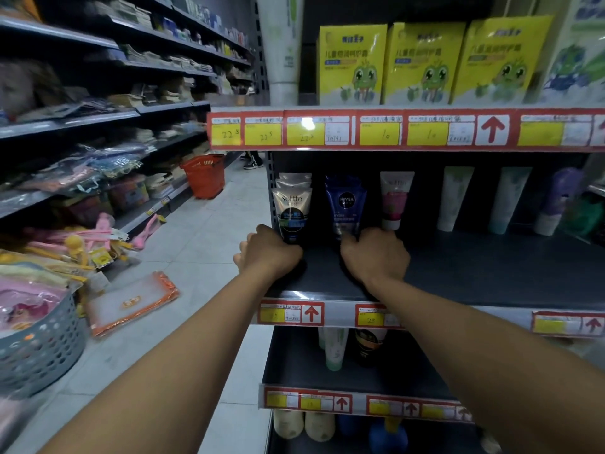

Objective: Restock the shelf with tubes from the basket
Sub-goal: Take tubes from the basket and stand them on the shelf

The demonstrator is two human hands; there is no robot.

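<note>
Both hands reached onto the dark shelf [458, 267] and gripped the bottoms of standing tubes.

The left hand [270, 252] had its fingers curled round the cap end of the front Softto tube [292, 213], which stood upright at the shelf's left end with more of the same behind it. The right hand [375, 253] had its fingers curled at the foot of the blue Nivea tube [346, 208], just beside a pink and white tube [395, 199]. Further right stood pale green tubes [456, 198], well apart. A red basket [204, 175] sat on the aisle floor far behind; a grey basket [42, 348] stood near left.
</note>
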